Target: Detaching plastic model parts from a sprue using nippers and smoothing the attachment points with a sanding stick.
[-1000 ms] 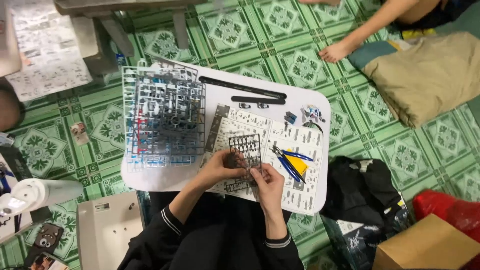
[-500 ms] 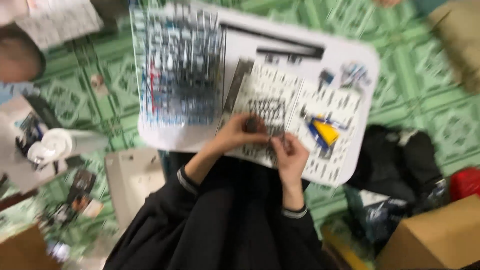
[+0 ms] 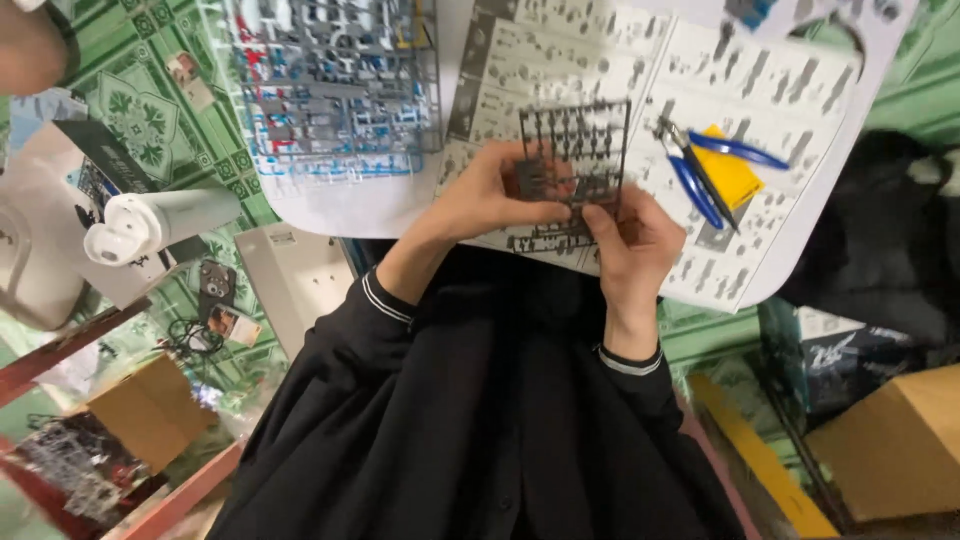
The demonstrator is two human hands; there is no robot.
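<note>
both hands at the near edge of the white desk [image 3: 380, 205], working one dark grey parts frame [image 3: 574, 160]. left hand [image 3: 490, 195] grips the frame's left side, fingers [image 3: 535, 212] curled and pinching it, thumb on top. right hand [image 3: 635, 245] comes up from below, fingers pressed onto the frame's lower right part, thumb tip on a piece there. the frame is held just above a printed instruction sheet [image 3: 640, 90] spread over the desk. blue-handled nippers [image 3: 705, 170] lie on the sheet to the right of the frame, across a yellow block [image 3: 735, 175], apart from the hands. stack of grey, red and blue parts frames [image 3: 335, 85] toward the desk's far left. black sleeves with striped cuffs. a white cylinder [image 3: 155, 222] lies on the floor off the desk's left edge.
</note>
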